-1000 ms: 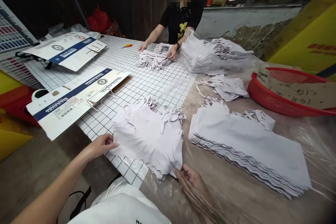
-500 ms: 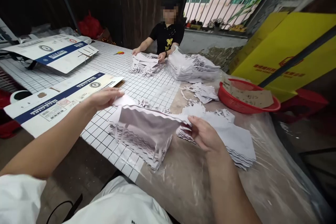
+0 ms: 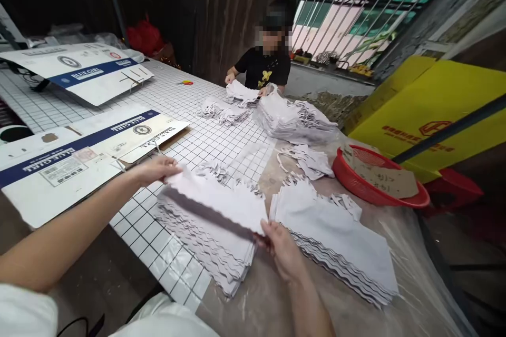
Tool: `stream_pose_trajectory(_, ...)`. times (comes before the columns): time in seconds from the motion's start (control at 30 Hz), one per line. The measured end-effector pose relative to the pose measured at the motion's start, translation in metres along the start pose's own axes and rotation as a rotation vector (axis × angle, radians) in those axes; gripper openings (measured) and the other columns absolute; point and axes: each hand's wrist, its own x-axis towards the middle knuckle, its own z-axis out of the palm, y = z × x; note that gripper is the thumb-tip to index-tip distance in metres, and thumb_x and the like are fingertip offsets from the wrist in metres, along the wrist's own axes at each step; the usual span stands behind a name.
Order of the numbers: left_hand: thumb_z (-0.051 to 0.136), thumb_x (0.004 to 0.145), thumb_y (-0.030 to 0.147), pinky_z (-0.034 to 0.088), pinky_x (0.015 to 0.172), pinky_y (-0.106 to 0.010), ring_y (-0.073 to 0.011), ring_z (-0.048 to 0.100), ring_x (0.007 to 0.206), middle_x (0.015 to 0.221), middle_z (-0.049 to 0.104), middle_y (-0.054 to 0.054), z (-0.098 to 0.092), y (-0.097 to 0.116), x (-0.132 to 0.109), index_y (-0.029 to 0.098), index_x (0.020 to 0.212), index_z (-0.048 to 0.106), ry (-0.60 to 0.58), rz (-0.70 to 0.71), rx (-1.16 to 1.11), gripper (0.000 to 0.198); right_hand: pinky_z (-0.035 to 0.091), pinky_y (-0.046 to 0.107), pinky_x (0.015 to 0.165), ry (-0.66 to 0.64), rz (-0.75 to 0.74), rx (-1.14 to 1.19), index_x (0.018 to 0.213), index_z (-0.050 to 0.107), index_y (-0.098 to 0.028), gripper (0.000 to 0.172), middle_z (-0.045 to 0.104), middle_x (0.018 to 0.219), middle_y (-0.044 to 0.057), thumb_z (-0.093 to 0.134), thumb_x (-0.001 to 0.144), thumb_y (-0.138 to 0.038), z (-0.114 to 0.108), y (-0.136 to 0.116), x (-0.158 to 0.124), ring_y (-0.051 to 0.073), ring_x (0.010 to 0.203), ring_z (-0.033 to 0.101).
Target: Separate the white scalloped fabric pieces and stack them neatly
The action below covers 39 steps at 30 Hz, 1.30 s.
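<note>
A white fabric piece [image 3: 221, 197] with a wavy edge is stretched between my two hands. My left hand [image 3: 160, 169] pinches its far left corner, and my right hand [image 3: 281, 246] grips its near right corner. Right beneath it lies a stack of similar wavy-edged fabric pieces [image 3: 197, 242], their thin straps bunched along the back. Beside my right hand rests a second stack of white fabric pieces [image 3: 340, 226], its layered wavy edges facing me. Fingertips on both hands are partly hidden by the cloth.
Across the table, a person in a black top [image 3: 256, 68] handles white fabric near a plastic-wrapped pile [image 3: 292, 116]. A red basket [image 3: 379, 197] holding cardboard stands at the right. Flattened cartons [image 3: 90, 163] lie left, with small scissors [image 3: 185, 82] farther back.
The held fabric has come down toward the left stack and turned its flat face up. My right hand has moved lower and left. The other person has lifted a fabric piece farther back.
</note>
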Motion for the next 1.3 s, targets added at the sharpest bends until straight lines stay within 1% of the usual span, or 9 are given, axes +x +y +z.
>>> stream_pose_trajectory(0.13,0.081,0.055,0.062,0.032,0.047,-0.022,-0.0098,0.044,0.05,0.054,0.047,0.007,0.0,-0.06,-0.027,0.02,0.068,0.046,-0.086,-0.115,0.025,0.057,0.041,0.022,0.055,-0.032,0.085,-0.071,0.072,0.062,-0.016,0.048,0.057,0.065,-0.002,0.079,0.064,-0.06,-0.002,0.043,-0.023,0.011,0.06,0.049)
stream_pose_trajectory(0.27,0.075,0.059,0.068,0.032,0.047,-0.023,-0.0107,0.041,0.049,0.05,0.041,0.009,-0.004,-0.077,-0.042,0.022,0.072,0.045,-0.215,-0.164,0.115,0.057,0.046,0.026,0.063,-0.044,0.102,-0.176,0.062,0.053,-0.018,0.051,0.049,0.063,-0.003,0.075,0.066,-0.064,-0.005,0.051,-0.038,0.013,0.063,0.047)
stream_pose_trajectory(0.53,0.066,0.072,0.061,0.036,0.051,-0.025,-0.0138,0.047,0.056,0.059,0.049,0.004,-0.019,-0.058,-0.033,0.021,0.074,0.049,-0.236,-0.101,0.456,0.044,0.049,0.028,0.068,-0.061,0.133,-0.249,0.067,0.058,-0.018,0.05,0.055,0.068,0.0,0.071,0.068,-0.067,-0.005,0.07,-0.042,0.017,0.069,0.053)
stream_pose_trajectory(0.67,0.055,0.083,0.05,0.041,0.06,-0.028,-0.0171,0.055,0.067,0.078,0.061,-0.002,-0.017,-0.047,-0.002,0.021,0.1,0.059,0.07,0.21,0.713,0.033,0.049,0.028,0.069,-0.071,0.115,-0.254,0.069,0.061,-0.017,0.052,0.057,0.07,0.001,0.069,0.069,-0.068,-0.005,0.072,-0.041,0.017,0.07,0.053)
stream_pose_trajectory(0.73,0.053,0.085,0.047,0.045,0.068,-0.03,-0.0176,0.057,0.075,0.094,0.063,-0.005,-0.014,-0.044,0.024,0.023,0.112,0.061,0.087,0.404,0.784,0.037,0.048,0.027,0.067,-0.07,0.106,-0.249,0.07,0.062,-0.017,0.053,0.056,0.069,0.001,0.07,0.068,-0.069,-0.004,0.072,-0.04,0.017,0.068,0.052)
stream_pose_trajectory(0.83,0.051,0.087,0.051,0.047,0.076,-0.031,-0.0168,0.058,0.081,0.1,0.059,-0.007,-0.013,-0.042,0.064,0.022,0.111,0.068,-0.027,0.587,0.774,0.041,0.048,0.027,0.067,-0.066,0.105,-0.215,0.069,0.061,-0.017,0.056,0.055,0.069,0.001,0.07,0.066,-0.071,-0.003,0.072,-0.041,0.017,0.068,0.051)
stream_pose_trajectory(0.97,0.052,0.088,0.056,0.046,0.084,-0.03,-0.0172,0.059,0.088,0.102,0.061,-0.008,-0.016,-0.039,0.094,0.022,0.098,0.074,-0.181,0.652,0.741,0.042,0.047,0.027,0.07,-0.063,0.106,-0.196,0.071,0.06,-0.017,0.053,0.055,0.071,0.001,0.069,0.069,-0.069,-0.002,0.077,-0.041,0.016,0.071,0.051)
stream_pose_trajectory(1.2,0.059,0.085,0.054,0.045,0.084,-0.029,-0.0189,0.059,0.094,0.108,0.065,-0.009,-0.019,-0.025,0.108,0.018,0.089,0.07,-0.41,0.485,0.571,0.037,0.045,0.027,0.064,-0.062,0.107,-0.228,0.064,0.055,-0.019,0.055,0.049,0.064,-0.001,0.067,0.066,-0.072,-0.006,0.074,-0.039,0.017,0.065,0.047)
stream_pose_trajectory(1.3,0.063,0.082,0.054,0.045,0.077,-0.028,-0.0173,0.058,0.082,0.089,0.067,-0.005,-0.02,-0.009,0.114,0.017,0.084,0.066,-0.517,0.351,0.451,0.037,0.043,0.027,0.063,-0.016,0.082,-0.349,0.061,0.053,-0.019,0.053,0.048,0.062,-0.001,0.065,0.069,-0.07,-0.013,0.064,-0.04,0.017,0.064,0.047)
